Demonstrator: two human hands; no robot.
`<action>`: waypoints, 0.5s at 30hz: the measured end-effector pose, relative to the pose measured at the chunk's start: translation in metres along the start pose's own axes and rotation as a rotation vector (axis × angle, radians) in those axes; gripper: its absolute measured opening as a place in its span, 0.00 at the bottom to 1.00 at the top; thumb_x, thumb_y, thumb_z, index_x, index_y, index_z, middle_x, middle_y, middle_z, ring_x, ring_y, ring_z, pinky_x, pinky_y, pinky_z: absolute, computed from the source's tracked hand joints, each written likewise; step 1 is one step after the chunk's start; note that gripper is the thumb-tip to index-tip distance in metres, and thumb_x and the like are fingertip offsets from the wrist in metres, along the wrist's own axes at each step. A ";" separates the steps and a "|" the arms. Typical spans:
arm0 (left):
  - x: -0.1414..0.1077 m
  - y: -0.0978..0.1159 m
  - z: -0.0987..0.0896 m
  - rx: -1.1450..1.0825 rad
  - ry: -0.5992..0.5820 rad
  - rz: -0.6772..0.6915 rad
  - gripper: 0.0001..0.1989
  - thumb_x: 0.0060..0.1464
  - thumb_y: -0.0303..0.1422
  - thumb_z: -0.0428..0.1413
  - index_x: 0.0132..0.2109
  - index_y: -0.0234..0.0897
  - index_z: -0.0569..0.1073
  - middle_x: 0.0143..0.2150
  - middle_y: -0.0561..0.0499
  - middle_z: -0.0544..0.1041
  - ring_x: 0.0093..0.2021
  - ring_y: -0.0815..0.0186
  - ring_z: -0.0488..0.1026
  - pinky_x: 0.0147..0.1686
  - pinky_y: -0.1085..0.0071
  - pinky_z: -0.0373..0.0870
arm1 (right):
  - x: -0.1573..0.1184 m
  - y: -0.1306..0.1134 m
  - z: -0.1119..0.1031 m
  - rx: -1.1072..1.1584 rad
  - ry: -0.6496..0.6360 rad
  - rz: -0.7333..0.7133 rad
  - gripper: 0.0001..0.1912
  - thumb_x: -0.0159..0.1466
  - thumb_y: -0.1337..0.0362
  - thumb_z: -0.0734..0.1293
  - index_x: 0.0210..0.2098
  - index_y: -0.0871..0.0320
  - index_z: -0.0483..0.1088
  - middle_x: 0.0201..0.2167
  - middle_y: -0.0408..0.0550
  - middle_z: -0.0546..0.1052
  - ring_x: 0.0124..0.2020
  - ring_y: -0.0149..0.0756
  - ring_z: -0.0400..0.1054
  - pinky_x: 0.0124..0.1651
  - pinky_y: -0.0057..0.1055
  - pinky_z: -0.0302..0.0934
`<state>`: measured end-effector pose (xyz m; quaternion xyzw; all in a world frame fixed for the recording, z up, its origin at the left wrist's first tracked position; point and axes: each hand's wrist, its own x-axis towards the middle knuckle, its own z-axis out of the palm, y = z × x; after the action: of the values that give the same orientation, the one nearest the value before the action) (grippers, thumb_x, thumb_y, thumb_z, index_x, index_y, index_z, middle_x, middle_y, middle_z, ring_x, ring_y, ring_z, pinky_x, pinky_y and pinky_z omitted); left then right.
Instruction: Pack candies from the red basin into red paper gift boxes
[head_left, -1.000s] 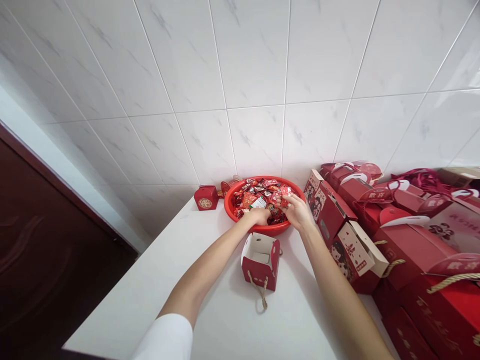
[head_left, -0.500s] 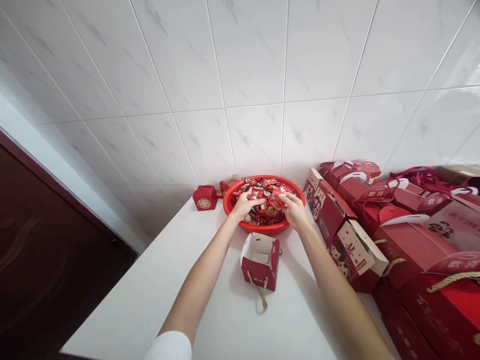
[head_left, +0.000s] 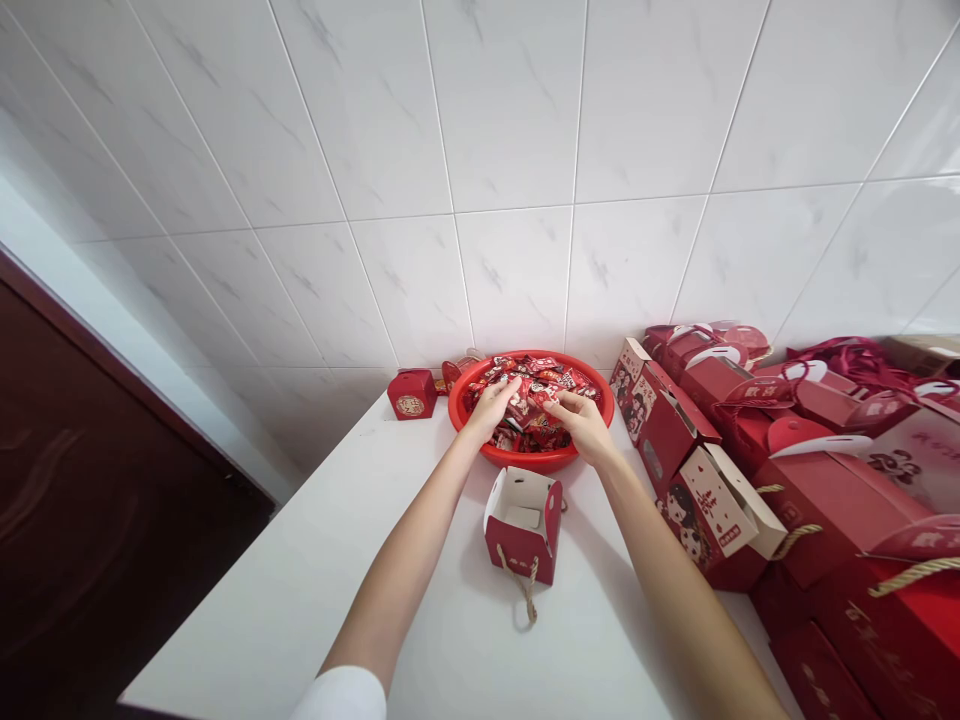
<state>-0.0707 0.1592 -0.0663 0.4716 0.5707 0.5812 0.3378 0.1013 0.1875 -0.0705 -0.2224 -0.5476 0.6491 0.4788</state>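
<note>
A red plastic basin (head_left: 456,412) stands against the wall, heaped with red-wrapped candies (head_left: 541,436). Over its left side, my left hand (head_left: 493,408) is closed around wrapped candies, thumb on top and the other fingers largely hidden. From the right, my right hand (head_left: 586,424) pinches a red-wrapped candy (head_left: 543,396) between thumb and fingers, close to the left hand. In front of the basin sits a small red gift box (head_left: 521,545), its top open and white inside, with a rope handle (head_left: 531,592) hanging down its front.
Many red gift boxes (head_left: 832,490) with rope handles are piled on the right of the white table (head_left: 330,560). A small closed red box (head_left: 411,394) stands left of the basin. White tiles (head_left: 517,280) rise behind; a dark red door (head_left: 97,480) is at left.
My right hand has moved left, towards my left hand, bringing its candy nearer. The left thumb has lifted from lying across to pointing up. The open box stays in place.
</note>
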 end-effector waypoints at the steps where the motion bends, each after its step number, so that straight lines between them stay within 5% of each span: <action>1: 0.001 0.000 0.000 0.007 0.007 -0.004 0.24 0.52 0.53 0.57 0.41 0.35 0.78 0.39 0.47 0.82 0.45 0.58 0.76 0.48 0.64 0.70 | 0.000 -0.001 0.001 -0.004 0.009 -0.008 0.20 0.46 0.52 0.80 0.19 0.57 0.69 0.20 0.39 0.70 0.26 0.29 0.63 0.30 0.26 0.60; 7: 0.000 0.003 -0.001 -0.028 -0.040 0.025 0.20 0.53 0.48 0.59 0.43 0.36 0.80 0.48 0.46 0.81 0.52 0.57 0.74 0.53 0.65 0.67 | -0.002 -0.007 0.003 0.056 0.059 0.054 0.19 0.45 0.51 0.80 0.20 0.57 0.71 0.23 0.40 0.73 0.28 0.30 0.67 0.30 0.26 0.58; 15: -0.007 0.008 0.004 0.032 -0.153 0.009 0.17 0.55 0.46 0.59 0.40 0.36 0.80 0.44 0.48 0.81 0.54 0.57 0.72 0.53 0.66 0.66 | -0.002 -0.006 0.002 0.188 0.022 0.130 0.17 0.42 0.56 0.81 0.25 0.55 0.73 0.26 0.40 0.77 0.33 0.33 0.72 0.32 0.26 0.65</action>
<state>-0.0633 0.1528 -0.0595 0.5227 0.5504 0.5355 0.3703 0.1031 0.1847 -0.0648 -0.2188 -0.4635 0.7247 0.4606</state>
